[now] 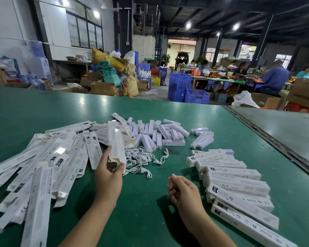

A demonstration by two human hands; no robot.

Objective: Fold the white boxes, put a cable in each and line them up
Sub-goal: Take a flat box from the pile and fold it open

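Note:
My left hand (108,172) pinches the near end of a white box (116,145) and holds it upright above the green table (146,211); its bottom end gapes open. My right hand (181,190) hovers low over the table with its fingers loosely curled and nothing in it. A tangle of white cables (141,160) lies just beyond my left hand. Flat unfolded boxes (43,168) are heaped on the left. Folded boxes (237,186) lie side by side in a row on the right.
A heap of small white lamp units (157,134) lies at the middle back of the table. A metal seam (268,139) runs diagonally along the table's right side. Blue crates (196,96), cartons and seated people fill the floor beyond the far edge.

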